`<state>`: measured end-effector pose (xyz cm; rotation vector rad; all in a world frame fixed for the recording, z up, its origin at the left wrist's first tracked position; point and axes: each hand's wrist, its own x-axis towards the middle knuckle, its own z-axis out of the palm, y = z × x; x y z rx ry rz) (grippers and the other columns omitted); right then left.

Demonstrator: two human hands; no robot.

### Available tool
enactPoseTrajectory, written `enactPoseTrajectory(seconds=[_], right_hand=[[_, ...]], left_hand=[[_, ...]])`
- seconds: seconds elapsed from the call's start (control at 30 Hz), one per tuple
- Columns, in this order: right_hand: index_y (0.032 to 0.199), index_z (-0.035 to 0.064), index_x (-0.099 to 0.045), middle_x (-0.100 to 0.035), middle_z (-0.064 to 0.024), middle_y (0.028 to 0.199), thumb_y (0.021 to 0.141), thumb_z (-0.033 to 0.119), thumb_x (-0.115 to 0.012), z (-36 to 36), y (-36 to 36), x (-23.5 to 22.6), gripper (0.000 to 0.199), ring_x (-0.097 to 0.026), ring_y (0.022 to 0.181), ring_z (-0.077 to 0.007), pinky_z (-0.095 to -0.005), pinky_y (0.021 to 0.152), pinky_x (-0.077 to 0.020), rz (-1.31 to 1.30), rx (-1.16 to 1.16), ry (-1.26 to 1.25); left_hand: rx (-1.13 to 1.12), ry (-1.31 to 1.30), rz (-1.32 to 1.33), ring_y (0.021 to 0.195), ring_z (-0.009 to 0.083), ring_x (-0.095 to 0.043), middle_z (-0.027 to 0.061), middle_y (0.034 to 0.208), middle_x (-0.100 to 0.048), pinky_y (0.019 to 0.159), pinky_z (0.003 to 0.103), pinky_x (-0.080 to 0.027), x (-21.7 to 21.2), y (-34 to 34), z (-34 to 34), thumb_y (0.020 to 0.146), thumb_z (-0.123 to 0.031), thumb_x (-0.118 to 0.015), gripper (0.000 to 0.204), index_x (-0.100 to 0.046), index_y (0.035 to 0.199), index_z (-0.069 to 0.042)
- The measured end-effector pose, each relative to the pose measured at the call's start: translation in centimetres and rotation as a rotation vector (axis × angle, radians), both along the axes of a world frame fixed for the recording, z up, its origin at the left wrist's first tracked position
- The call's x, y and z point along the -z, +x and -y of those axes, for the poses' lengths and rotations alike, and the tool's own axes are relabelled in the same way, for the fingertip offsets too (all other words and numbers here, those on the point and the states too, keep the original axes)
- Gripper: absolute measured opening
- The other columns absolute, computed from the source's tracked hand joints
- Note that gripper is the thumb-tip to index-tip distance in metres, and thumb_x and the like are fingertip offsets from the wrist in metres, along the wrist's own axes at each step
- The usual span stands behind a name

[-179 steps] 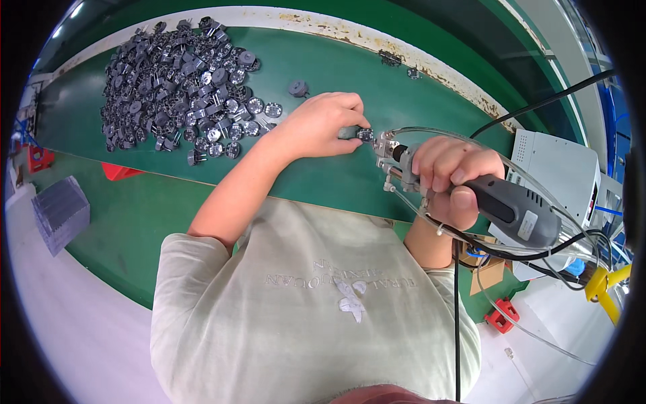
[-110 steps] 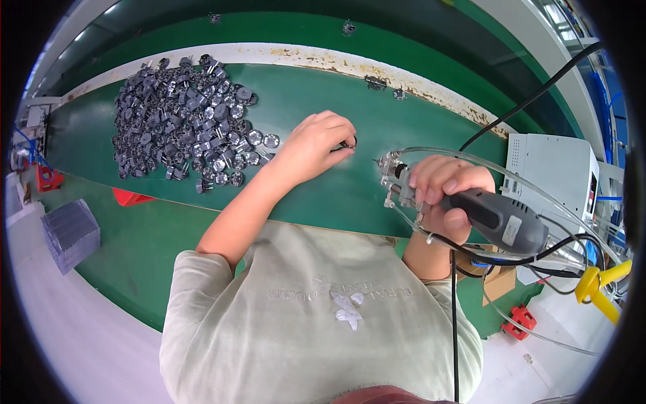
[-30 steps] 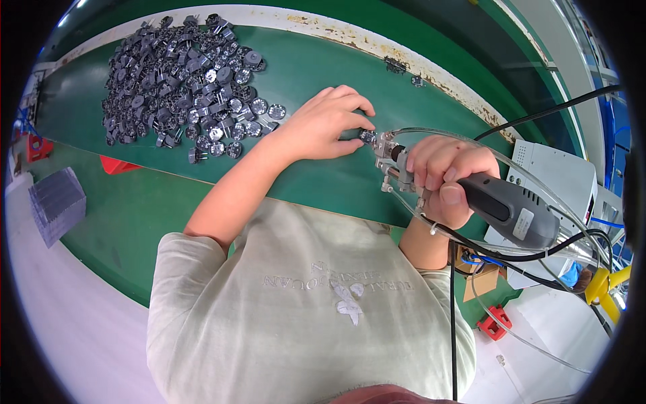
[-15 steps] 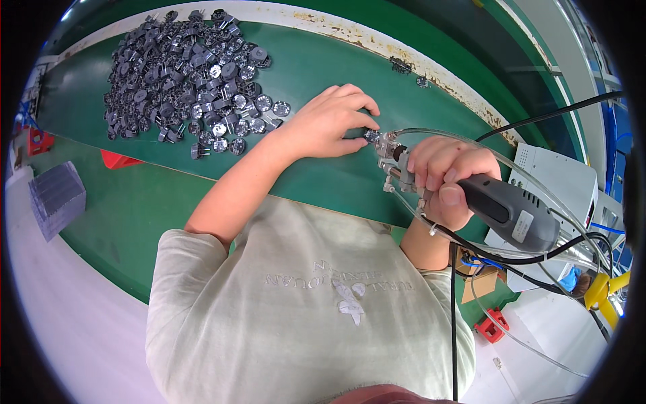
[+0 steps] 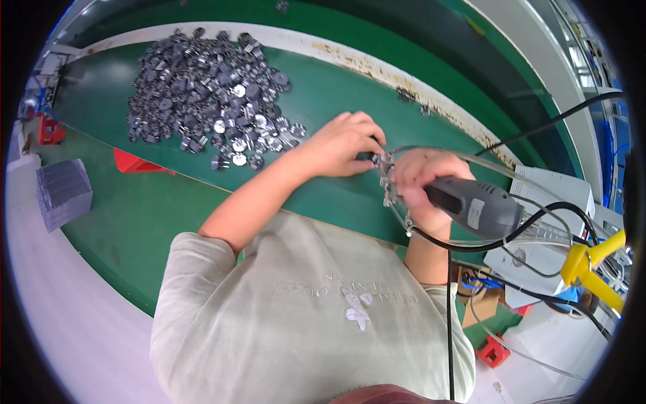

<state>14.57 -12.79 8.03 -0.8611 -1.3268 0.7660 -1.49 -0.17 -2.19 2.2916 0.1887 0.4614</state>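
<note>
My left hand is over the green table and pinches a small dark round part between thumb and fingertips; the fingers cover much of it. My right hand wraps round a grey corded power tool. A metal fixture with clear tubes at the tool's front meets the part. Blur and the hands hide exactly how they touch. To the left of my hands lies a large pile of black round parts, several showing shiny faces and thin pins.
A green tabletop has a chipped white ledge along its back, with a few loose black pieces there. Black cables, a pale equipment box and a yellow fitting stand right. Red bins sit below the table edge.
The whole view has shifted, so the table and pile appear lower and further right. My right hand and the tool's body have swung left, and the left thumb and fingers sit closer round the part.
</note>
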Motion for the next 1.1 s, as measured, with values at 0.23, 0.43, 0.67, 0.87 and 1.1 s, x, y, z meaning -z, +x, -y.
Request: enactPoseTrajectory(seconds=[0.23,0.43,0.67,0.87,1.1], right_hand=[[0.099,0.0074,-0.055,-0.060,-0.0022,0.070,0.097,0.038,-0.071,3.4,1.8,-4.4,0.035,-0.057,0.055,-0.0173,-0.0374,0.055,-0.0502,-0.102,0.084,0.325],[0.097,0.0034,-0.057,-0.061,-0.0095,0.070,0.090,0.030,-0.083,3.2,0.7,-1.9,0.038,-0.061,0.057,-0.0232,-0.0397,0.058,-0.0548,-0.234,0.130,0.214],[0.098,0.0034,-0.059,-0.061,-0.0082,0.070,0.090,0.034,-0.085,4.8,1.6,-0.2,0.041,-0.060,0.059,-0.0225,-0.0395,0.059,-0.0537,-0.149,0.221,0.130],[0.099,0.0021,-0.060,-0.063,-0.0091,0.074,0.088,0.028,-0.087,4.0,2.9,0.0,0.039,-0.063,0.065,-0.0234,-0.0410,0.065,-0.0553,-0.196,0.238,0.138],[0.100,0.0035,-0.060,-0.061,-0.0080,0.071,0.091,0.035,-0.085,3.1,1.7,-0.3,0.041,-0.060,0.060,-0.0220,-0.0394,0.060,-0.0527,-0.158,0.254,0.136]], left_hand=[[-0.146,0.072,-0.044,0.118,0.0303,-0.063,0.0048,0.117,-0.071,0.101,0.044,-0.050,-2.1,-0.2,-1.3,0.082,-0.021,-0.082,0.025,-0.079,0.104,-0.009],[-0.602,0.234,0.050,0.119,0.0354,-0.065,0.0130,0.123,-0.072,0.102,0.046,-0.052,-3.5,7.8,-10.7,0.087,-0.035,-0.077,0.041,-0.075,0.117,-0.007],[-0.643,0.473,-0.229,0.145,0.0409,-0.046,0.0209,0.154,-0.054,0.119,0.054,-0.037,-6.9,-2.6,-6.2,0.092,-0.044,-0.073,0.069,-0.058,0.149,-0.006],[-0.676,0.510,-0.401,0.153,0.0474,-0.034,0.0210,0.162,-0.043,0.121,0.061,-0.031,-2.5,-6.6,-0.5,0.094,-0.046,-0.071,0.068,-0.058,0.148,-0.006],[-0.349,0.450,-0.263,0.154,0.0406,-0.036,0.0150,0.163,-0.044,0.124,0.055,-0.033,-2.3,-0.9,2.7,0.090,-0.042,-0.076,0.066,-0.060,0.145,-0.008]])
